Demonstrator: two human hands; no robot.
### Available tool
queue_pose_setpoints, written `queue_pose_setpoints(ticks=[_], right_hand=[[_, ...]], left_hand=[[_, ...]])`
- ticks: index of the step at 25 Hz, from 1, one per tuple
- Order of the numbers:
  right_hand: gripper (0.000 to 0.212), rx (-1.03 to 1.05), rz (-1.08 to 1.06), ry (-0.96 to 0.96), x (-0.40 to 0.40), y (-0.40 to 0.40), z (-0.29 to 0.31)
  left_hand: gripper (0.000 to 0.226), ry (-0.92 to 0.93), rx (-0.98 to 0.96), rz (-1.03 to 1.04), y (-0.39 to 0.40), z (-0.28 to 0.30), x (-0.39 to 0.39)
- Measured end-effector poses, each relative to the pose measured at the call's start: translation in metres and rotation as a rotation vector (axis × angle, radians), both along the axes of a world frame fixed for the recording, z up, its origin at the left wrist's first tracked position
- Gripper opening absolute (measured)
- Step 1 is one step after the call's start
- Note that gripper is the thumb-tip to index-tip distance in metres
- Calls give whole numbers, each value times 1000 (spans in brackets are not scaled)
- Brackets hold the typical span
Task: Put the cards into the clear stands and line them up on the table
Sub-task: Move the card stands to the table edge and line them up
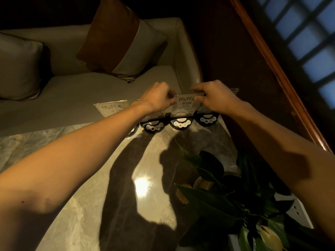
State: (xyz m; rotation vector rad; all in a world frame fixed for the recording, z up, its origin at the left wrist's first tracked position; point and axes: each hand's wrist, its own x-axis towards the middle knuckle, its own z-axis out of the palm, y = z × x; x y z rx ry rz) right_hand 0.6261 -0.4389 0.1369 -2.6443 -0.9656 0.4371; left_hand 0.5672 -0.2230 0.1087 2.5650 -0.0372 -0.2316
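Gleaming marble table [87, 205] — both hands' fingers [171, 96] pinching a card [184, 104].

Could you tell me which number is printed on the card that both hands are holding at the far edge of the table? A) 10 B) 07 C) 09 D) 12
C: the card pinched between the left hand and the right hand reads 09; the card standing to its left reads 10.

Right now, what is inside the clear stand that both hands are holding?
The clear stand holds a white card printed with Chinese characters and "09". The right hand covers its upper right corner, and the left hand hides its left edge.
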Motion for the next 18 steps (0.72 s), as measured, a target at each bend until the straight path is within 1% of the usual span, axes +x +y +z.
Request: queue_pose_setpoints(ticks=[2, 4, 5, 6, 8, 10, 13, 18], right_hand=[[48, -24, -18, -3, 2, -9, 8], [43, 60, -80, -60, 7, -22, 19], [43, 81, -112, -68, 10, -30, 23], [45, 57, -132, -60, 13, -38, 25], [50, -120, -131, -29, 17, -50, 23], [45, -238, -108, -38, 21, -61, 14], [34, -220, -116, -61, 25, -67, 10], [31, -210, -82, -65, 29, -67, 5]], left_hand=[[38, 6, 1, -9, -6, 2, 5], [41, 7, 2, -40, -15, 4, 12], [39, 5, 2, -59, -20, 5, 16], [36, -1, 0, -71, -26, 5, 20], [28, -5, 1, -90, -39, 5, 24], [23, -5, 27, -102, -50, 1, 26], [22, -37, 38, -94, -55, -1, 27], [23, -65, 4, -65, -57, 1, 25]])
